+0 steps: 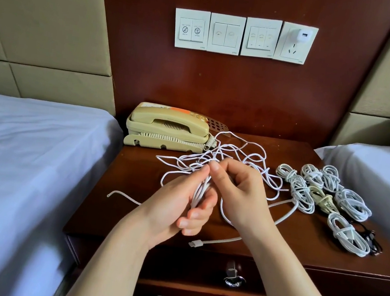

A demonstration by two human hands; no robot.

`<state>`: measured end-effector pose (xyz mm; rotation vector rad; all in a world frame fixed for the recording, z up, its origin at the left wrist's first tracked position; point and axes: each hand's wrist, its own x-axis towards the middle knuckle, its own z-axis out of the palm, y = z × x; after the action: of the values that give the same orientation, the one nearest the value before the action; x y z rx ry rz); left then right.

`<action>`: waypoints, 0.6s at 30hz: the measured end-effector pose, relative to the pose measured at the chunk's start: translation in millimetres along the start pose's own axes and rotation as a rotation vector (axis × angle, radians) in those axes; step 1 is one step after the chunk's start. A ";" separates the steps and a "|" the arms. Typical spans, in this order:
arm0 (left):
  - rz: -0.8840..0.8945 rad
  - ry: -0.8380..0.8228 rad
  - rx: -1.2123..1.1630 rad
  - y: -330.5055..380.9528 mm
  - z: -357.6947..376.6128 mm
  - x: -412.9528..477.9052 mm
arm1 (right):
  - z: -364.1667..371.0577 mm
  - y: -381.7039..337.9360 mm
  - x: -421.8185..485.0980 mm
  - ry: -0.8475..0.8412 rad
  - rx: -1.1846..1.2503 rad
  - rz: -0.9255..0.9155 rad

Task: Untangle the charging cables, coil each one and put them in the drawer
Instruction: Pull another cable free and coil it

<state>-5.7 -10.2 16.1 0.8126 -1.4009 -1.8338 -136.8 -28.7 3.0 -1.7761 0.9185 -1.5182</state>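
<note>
Both hands' fingers (204, 174) pinching white cable (235, 153) above wooden nightstand (287, 248) between two beds (26, 149).

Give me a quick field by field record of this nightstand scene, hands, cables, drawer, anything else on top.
left hand: closed around a few gathered loops of white cable
right hand: pinching a strand of the same cable beside the left hand
loose tangle: white cable spread over the nightstand, one plug end near the front edge
coiled bundles: several white ones and a black one, on the right side
drawer: shut
telephone: back left
wall charger: plugged in, no cable attached
</note>
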 end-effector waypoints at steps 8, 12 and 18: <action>-0.085 -0.028 -0.068 -4.2 0.6 6.6 | -7.7 -4.1 -5.7 0.014 -0.003 -0.009; -0.063 -0.050 -0.045 -1.9 7.3 6.9 | -11.3 -0.2 -5.3 0.014 -0.007 0.048; -0.085 -0.012 0.089 0.0 11.6 4.6 | -12.4 -2.0 -7.2 0.035 0.001 0.042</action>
<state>-17.7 -7.6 18.4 0.9201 -1.4846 -1.8530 -149.6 -21.8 2.4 -1.7237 0.9655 -1.5270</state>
